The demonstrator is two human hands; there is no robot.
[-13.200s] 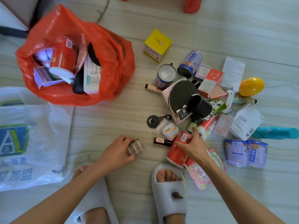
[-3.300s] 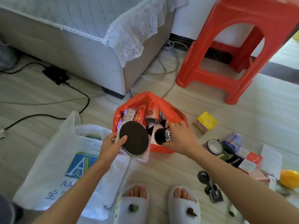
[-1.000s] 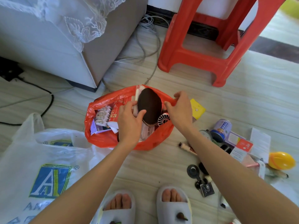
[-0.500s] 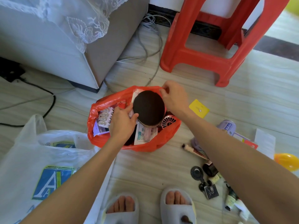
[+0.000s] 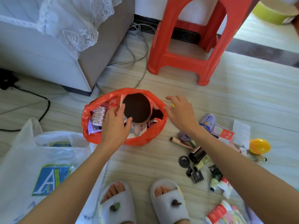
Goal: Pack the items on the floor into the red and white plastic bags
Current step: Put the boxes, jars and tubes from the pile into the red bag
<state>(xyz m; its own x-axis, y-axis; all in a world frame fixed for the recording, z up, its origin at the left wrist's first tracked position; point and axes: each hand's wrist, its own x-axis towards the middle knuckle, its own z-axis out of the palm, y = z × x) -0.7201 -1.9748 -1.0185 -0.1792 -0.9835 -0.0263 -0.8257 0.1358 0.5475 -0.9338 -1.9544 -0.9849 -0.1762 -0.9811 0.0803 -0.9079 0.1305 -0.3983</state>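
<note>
The red bag [image 5: 124, 139] sits on the floor [image 5: 242, 88] at about 12 o'clock from the person's slippers [image 5: 168, 201], its mouth rolled wide so things can be dropped in from above. A dark round disc [image 5: 137, 109] stands on edge in the middle of the bag, leaning among boxes, probably because it is too wide to lie flat. The left hand [image 5: 115, 125] reaches into the bag with fingers spread and fairly straight, its fingertips touching the disc at its 9 o'clock edge, apparently steadying or pushing it down; it grips nothing. The right hand [image 5: 181, 112] hovers just outside the bag's rim at 3 o'clock, fingers loose and apart, holding nothing, seemingly free to go for another item. A clip [image 5: 97, 115] lies against the bag's 9 o'clock wall. The white bag [image 5: 40, 159] lies slack at 9 o'clock from the slippers, its contents, if any, hidden. The unpacked items remain in a heap at 3 o'clock: a can [image 5: 207, 121], a dark bottle [image 5: 197, 155], a yellow egg-shaped toy [image 5: 259, 146] and small tubes [image 5: 215, 181]. A fair share of the packing seems left.
</note>
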